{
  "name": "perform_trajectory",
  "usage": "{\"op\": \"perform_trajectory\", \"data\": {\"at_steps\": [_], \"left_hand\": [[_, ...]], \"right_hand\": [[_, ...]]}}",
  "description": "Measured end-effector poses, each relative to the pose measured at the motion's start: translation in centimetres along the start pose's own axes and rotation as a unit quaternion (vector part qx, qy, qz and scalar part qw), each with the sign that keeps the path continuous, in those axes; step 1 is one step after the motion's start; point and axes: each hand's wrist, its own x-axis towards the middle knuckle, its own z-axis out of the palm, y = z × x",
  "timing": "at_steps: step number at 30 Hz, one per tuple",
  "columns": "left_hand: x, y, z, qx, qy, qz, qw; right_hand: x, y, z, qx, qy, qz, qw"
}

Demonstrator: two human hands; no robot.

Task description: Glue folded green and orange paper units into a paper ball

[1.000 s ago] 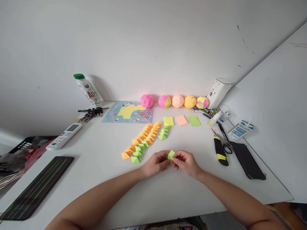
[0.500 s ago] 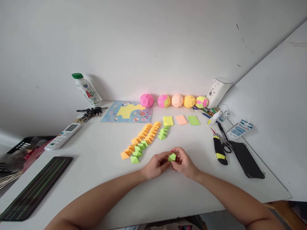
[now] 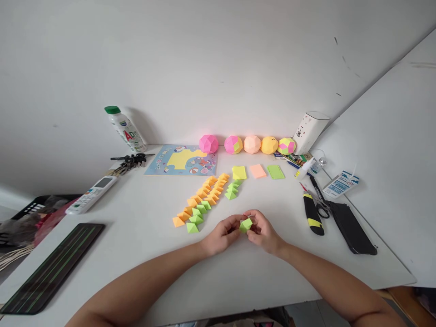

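A small folded piece of green paper (image 3: 245,225) is pinched between both hands near the front middle of the table. My left hand (image 3: 222,235) grips its left side, with the thumb and fingertips closed. My right hand (image 3: 264,232) holds the right side and upper corner in the same way. Just left of the hands lie rows of folded orange paper units (image 3: 204,193) and folded green paper units (image 3: 196,219). A short row of green units (image 3: 231,193) sits farther back. Square stacks of yellow notes (image 3: 239,172), peach notes (image 3: 258,171) and green notes (image 3: 275,171) lie behind.
Several paper balls, including a pink one (image 3: 209,144), line the wall beside a blue card (image 3: 158,165). A bottle (image 3: 126,131), remote (image 3: 91,195) and dark panel (image 3: 51,268) are leftward. At right lie a utility knife (image 3: 312,213), scissors (image 3: 322,208), glue bottle (image 3: 303,169) and black pouch (image 3: 350,227).
The green paper piece has turned slightly and shows more of its face. The fingers of both hands have shifted a little around it. The whole view has moved marginally.
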Motion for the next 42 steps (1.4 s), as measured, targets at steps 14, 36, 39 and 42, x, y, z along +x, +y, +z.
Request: {"op": "perform_trajectory", "data": {"at_steps": [14, 36, 39, 42], "left_hand": [[0.0, 0.1, -0.1, -0.061, -0.013, -0.007, 0.998], [0.7, 0.6, -0.3, -0.098, 0.013, -0.047, 0.994], [0.7, 0.6, -0.3, -0.090, 0.009, -0.051, 0.995], [0.8, 0.5, -0.2, -0.110, 0.035, -0.062, 0.991]], "right_hand": [[0.0, -0.2, -0.4, 0.023, -0.011, 0.007, 1.000], [-0.1, 0.3, -0.4, -0.123, 0.067, -0.152, 0.978], [-0.2, 0.1, -0.2, -0.128, 0.058, -0.160, 0.977], [-0.3, -0.1, -0.2, -0.134, 0.028, -0.163, 0.977]]}}
